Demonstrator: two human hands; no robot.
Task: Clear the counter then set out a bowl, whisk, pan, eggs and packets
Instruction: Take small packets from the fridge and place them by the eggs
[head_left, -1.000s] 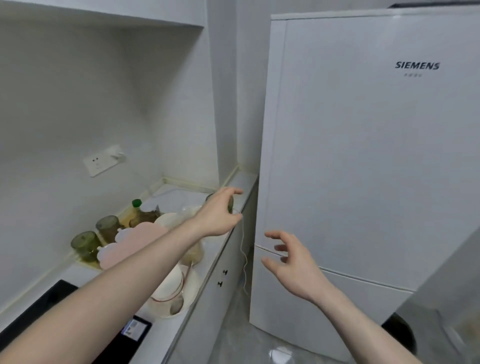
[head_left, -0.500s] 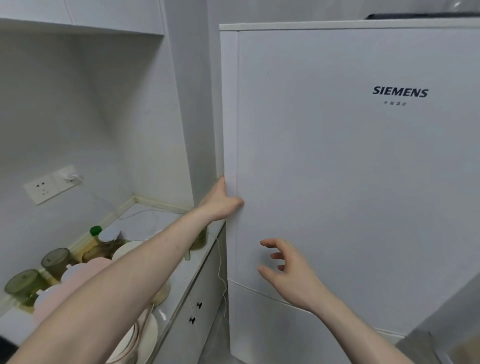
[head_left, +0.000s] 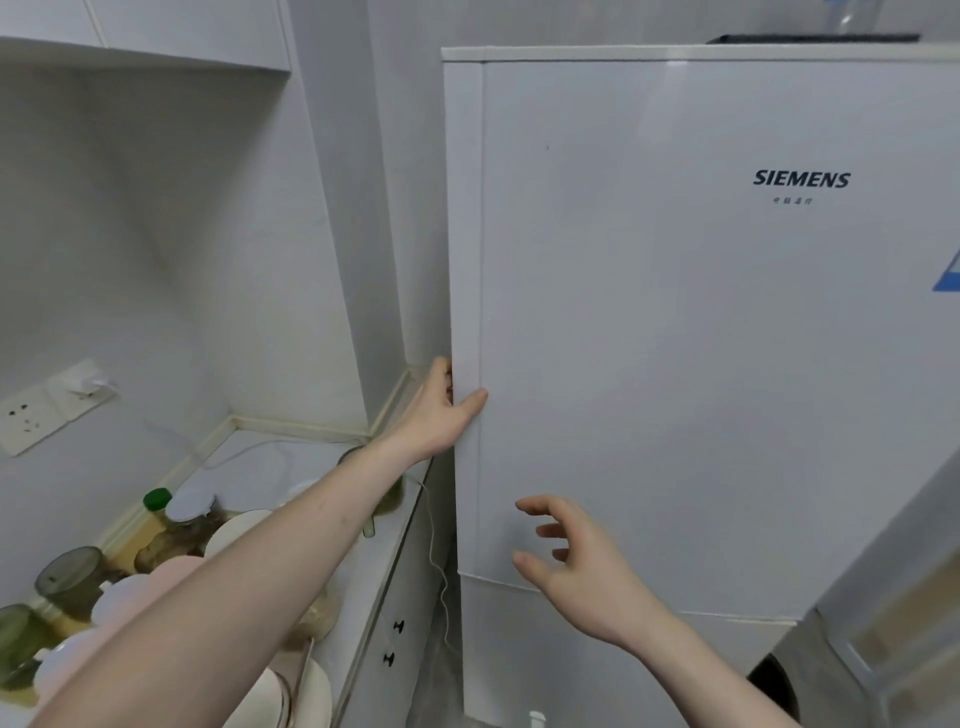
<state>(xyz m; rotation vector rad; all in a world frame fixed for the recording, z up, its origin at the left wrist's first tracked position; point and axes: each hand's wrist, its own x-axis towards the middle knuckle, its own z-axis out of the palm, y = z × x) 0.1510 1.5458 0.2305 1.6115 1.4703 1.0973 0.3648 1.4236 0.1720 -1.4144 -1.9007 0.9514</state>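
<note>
Two lidded jars (head_left: 67, 574), contents unclear; left hand (head_left: 435, 415) grips fridge door (head_left: 675, 338).

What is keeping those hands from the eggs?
The closed upper door of the white fridge. The left hand grips its left edge; the right hand hovers open in front. No eggs are visible.

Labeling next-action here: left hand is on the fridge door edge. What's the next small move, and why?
Probably pull the upper fridge door open: the left hand grips its left edge, the door looks shut, and the right hand hovers empty in front.
</note>
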